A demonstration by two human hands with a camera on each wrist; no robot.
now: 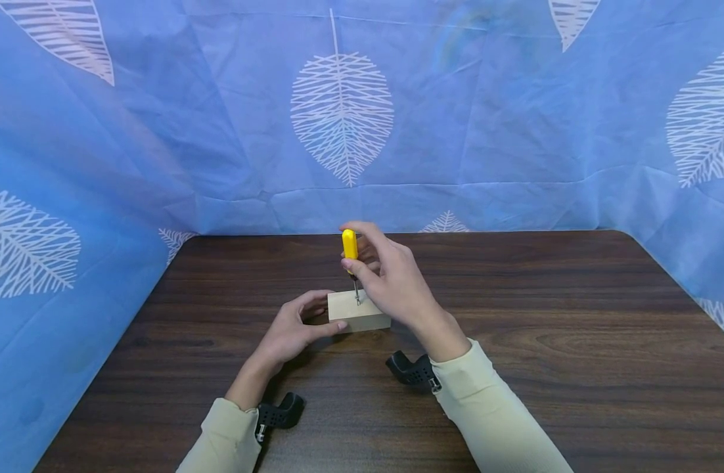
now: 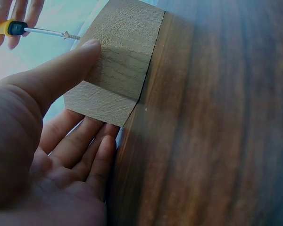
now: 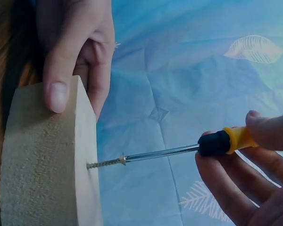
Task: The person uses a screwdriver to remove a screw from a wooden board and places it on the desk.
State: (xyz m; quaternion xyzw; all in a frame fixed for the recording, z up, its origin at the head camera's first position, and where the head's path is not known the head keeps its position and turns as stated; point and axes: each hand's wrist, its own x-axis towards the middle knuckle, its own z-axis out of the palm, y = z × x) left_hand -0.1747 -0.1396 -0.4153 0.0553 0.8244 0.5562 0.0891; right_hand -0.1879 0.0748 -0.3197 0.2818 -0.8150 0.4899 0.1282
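A pale wooden block rests on the table, and a screw stands upright, its tip in the block's top face. My left hand grips the block's left end, thumb on the near side and fingers behind. Above it, my right hand holds a screwdriver by its yellow and black handle, thumb and fingers around it. The metal shaft points down, and its tip meets the screw head in the right wrist view. Much of the screw's thread shows above the wood.
The dark brown wooden table reaches back to a blue cloth with white leaf prints, which hangs behind and at both sides. Each wrist wears a black camera mount, close above the table.
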